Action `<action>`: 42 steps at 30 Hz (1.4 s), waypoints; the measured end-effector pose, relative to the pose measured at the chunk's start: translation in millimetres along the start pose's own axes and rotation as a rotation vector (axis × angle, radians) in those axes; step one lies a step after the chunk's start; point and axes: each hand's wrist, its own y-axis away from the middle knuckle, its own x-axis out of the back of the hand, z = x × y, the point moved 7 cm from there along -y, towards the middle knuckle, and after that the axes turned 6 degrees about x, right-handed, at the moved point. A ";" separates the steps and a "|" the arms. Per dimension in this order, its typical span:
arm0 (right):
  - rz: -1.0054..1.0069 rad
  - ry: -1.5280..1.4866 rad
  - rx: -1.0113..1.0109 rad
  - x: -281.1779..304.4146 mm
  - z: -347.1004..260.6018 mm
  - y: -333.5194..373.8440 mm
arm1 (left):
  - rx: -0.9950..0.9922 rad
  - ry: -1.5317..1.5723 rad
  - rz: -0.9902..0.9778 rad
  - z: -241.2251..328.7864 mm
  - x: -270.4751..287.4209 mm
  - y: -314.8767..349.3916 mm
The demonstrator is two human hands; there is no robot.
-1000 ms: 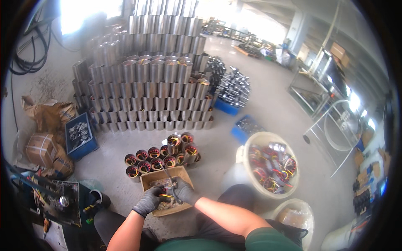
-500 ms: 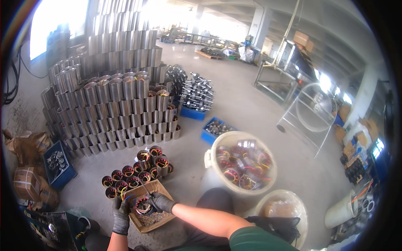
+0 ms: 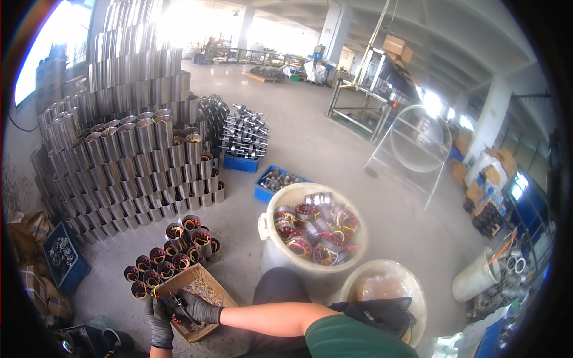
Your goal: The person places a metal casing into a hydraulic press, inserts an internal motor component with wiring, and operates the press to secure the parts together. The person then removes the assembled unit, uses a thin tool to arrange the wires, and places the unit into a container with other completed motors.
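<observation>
My left hand (image 3: 159,325), in a dark grey glove, has its fingers closed round coloured lead wires (image 3: 156,292), a yellow one showing. In my right hand (image 3: 202,308), gloved too, is a dark hand tool (image 3: 182,306) with curved handles, like pliers or cutters; its tip is hard to make out. Both hands are close together over the left part of a shallow wooden box (image 3: 223,285) strewn with small bits of wire. Between them a motor stator (image 3: 176,320) is mostly covered, only a reddish part showing. More stators in steel sleeves (image 3: 181,261) stand just beyond the box.
A tall stack of steel cylinders (image 3: 137,167) rises at left. A white tub (image 3: 270,253) full of stators stands right of my knee, beside another pale tub (image 3: 421,298) with plastic and dark cloth. Blue crates (image 3: 262,192) of metal parts sit beyond, another (image 3: 74,274) at far left.
The view has swung right, so everything sits further left. My right hand has come closer to the left one, and the stator in the box is now mostly covered.
</observation>
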 end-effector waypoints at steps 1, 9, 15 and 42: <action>0.056 0.140 0.025 2.0 -1.4 2.3 | 0.010 -0.007 -0.077 -11.1 9.0 -4.0; -0.139 -0.196 -0.081 -11.5 -43.7 7.3 | -0.072 -0.145 0.054 21.6 -24.8 14.4; -0.045 -0.607 -0.426 -19.7 18.9 7.7 | -0.063 -0.116 0.112 7.7 -11.6 2.4; 0.034 -0.496 -0.372 4.8 -3.9 14.9 | 0.386 0.059 0.013 30.9 -53.1 25.4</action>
